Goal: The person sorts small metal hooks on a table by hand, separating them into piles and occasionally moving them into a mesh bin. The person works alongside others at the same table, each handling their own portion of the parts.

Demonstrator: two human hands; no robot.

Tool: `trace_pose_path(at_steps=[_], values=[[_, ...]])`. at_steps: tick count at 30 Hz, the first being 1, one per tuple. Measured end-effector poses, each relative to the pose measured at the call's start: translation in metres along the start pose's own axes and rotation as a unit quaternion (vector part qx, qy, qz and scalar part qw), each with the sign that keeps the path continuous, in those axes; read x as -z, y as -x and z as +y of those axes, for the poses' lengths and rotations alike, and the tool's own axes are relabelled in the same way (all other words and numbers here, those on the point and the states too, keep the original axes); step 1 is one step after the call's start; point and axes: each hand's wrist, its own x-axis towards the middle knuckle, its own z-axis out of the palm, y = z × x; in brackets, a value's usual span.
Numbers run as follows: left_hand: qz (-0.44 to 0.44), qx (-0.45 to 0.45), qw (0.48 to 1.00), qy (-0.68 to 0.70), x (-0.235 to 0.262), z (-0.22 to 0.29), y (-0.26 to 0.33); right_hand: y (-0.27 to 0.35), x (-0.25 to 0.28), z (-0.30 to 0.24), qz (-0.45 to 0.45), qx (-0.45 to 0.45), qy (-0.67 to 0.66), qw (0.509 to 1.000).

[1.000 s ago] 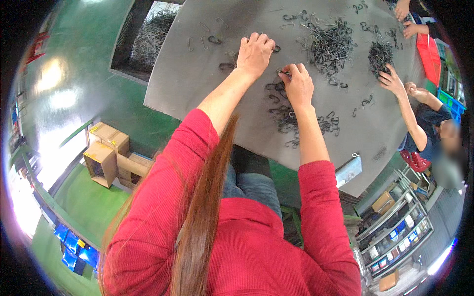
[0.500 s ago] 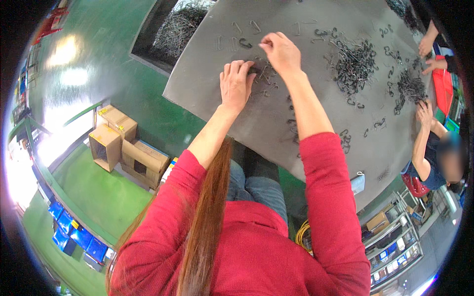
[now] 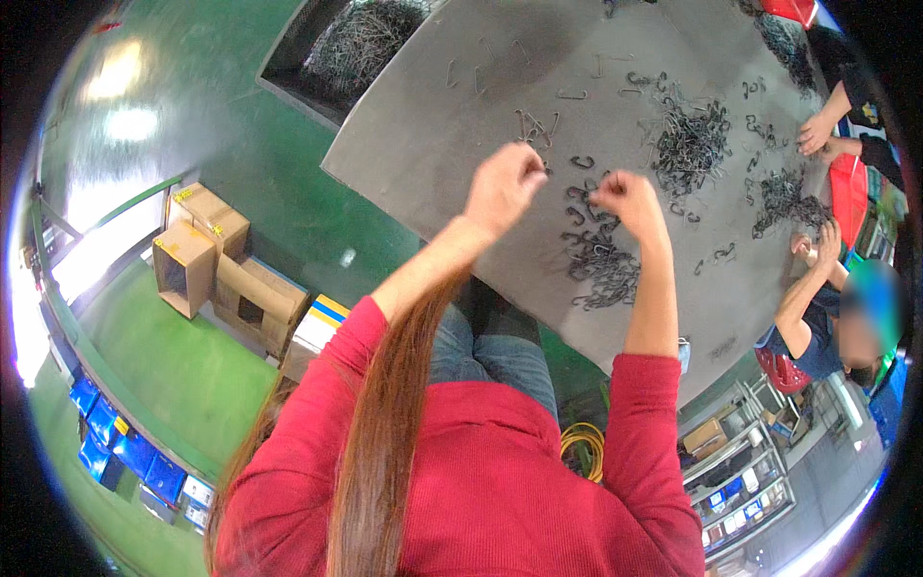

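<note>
Over the grey tabletop, my left hand is closed in a pinch, with a small dark bit at its fingertips that I cannot make out. My right hand is also pinched, its fingertips beside several dark curved metal hooks; whatever it holds is hidden. A heap of dark hooks lies between my forearms. One loose dark hook rests between the two hands. Thin straight-shanked wire hooks lie in a small cluster just beyond my left hand.
A larger hook pile lies to the right. Past it, co-workers' hands are at another pile near a red bin. A dark crate of wire hooks stands off the table's far-left edge. Cardboard boxes are on the left floor.
Both hands have drawn back toward me; the right one has also swung to the right, over the near hooks. My view has shifted, and the near heap is now uncovered.
</note>
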Motion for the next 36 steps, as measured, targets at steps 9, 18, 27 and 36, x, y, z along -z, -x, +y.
trace_pose_path(at_steps=[9,18,27,36], values=[[-0.044,-0.137,0.947,-0.287,-0.035,-0.019,0.033,0.078,-0.027,0.034,0.163,-0.106,0.006,0.981],[-0.014,-0.197,0.907,-0.373,-0.067,-0.022,-0.103,0.115,-0.034,0.032,0.2,-0.093,-0.024,0.975],[-0.027,-0.225,0.888,-0.4,-0.101,-0.008,-0.17,0.137,-0.037,0.039,0.21,-0.117,-0.046,0.97],[-0.076,-0.274,0.859,-0.425,-0.08,-0.008,-0.153,0.124,-0.036,0.019,0.19,-0.126,-0.059,0.972]])
